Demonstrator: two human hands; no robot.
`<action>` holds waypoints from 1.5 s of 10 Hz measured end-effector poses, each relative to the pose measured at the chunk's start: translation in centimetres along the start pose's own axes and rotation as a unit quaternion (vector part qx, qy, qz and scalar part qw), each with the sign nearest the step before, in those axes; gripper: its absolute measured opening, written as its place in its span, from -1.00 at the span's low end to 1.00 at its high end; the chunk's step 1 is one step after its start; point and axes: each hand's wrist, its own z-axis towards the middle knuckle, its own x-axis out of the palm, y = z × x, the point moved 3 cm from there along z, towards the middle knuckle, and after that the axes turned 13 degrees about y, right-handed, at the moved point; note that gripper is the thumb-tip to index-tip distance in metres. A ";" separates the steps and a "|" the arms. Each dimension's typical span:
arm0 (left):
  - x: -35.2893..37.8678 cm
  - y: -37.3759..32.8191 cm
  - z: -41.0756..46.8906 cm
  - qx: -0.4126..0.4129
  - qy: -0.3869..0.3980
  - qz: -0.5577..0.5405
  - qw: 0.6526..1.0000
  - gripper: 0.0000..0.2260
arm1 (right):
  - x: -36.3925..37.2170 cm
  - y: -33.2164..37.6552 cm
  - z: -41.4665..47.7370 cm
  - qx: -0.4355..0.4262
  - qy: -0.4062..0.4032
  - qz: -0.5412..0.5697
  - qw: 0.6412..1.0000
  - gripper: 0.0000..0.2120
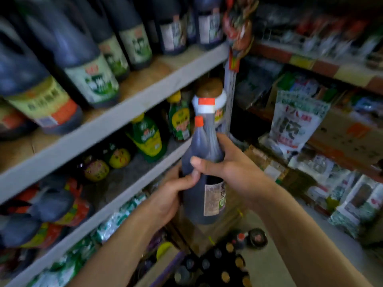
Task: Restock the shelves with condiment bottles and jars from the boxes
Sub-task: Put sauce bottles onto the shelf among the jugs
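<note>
Head view: my left hand [172, 194] and right hand [232, 164] both curl around two dark bottles [194, 204] (orange caps), held upright beside the shelf [124, 108], above what seems a box [163, 266].

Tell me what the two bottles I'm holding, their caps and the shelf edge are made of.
Held bottles: likely clear plastic, glossy, dark from the sauce inside; soft highlights, though glass is possible. Caps: orange plastic, matt look. Shelf edge: grey-painted, flat finish; metal or wood, blur leaves it open.
</note>
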 end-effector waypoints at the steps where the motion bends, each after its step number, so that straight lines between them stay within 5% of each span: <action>1: 0.3 -3.5 3.3 0.006 0.017 -0.012 1.000 -0.54 | -1.9 3.2 2.7 -0.038 -0.036 0.034 0.998 -0.57; 2: -1.2 -7.6 7.1 0.022 -0.039 -0.051 0.998 -0.47 | -4.0 6.1 5.8 -0.071 -0.078 0.034 0.994 -0.57; 3: -5.6 -12.2 9.5 0.094 -0.251 0.416 0.869 -0.68 | -5.8 9.3 9.8 -0.112 -0.131 -0.041 0.984 -0.46; 4: -7.9 -13.2 10.6 0.121 -0.243 0.813 0.515 -0.62 | -6.7 12.9 14.0 -0.172 -0.172 -0.147 0.959 -0.35; 5: -9.2 -13.2 11.3 0.074 -0.240 0.854 0.455 -0.47 | -7.0 16.2 18.0 -0.237 -0.196 -0.199 0.931 -0.32; 7: -10.3 -13.3 11.8 -0.027 -0.218 0.856 0.469 -0.50 | -7.3 18.3 23.6 -0.277 -0.238 -0.257 0.895 -0.31; 12: -10.7 -13.2 11.9 -0.036 -0.213 0.850 0.481 -0.46 | -8.0 17.7 27.3 -0.204 -0.233 -0.373 0.875 -0.22; 14: -9.0 -11.6 10.6 0.024 -0.188 0.869 0.457 -0.41 | -9.2 12.9 19.7 -0.266 -0.355 -0.387 0.808 -0.65; 15: -4.3 -2.5 7.6 0.037 -0.053 0.873 0.484 -0.45 | -11.6 2.6 12.6 -0.152 -0.393 -0.358 0.833 -0.76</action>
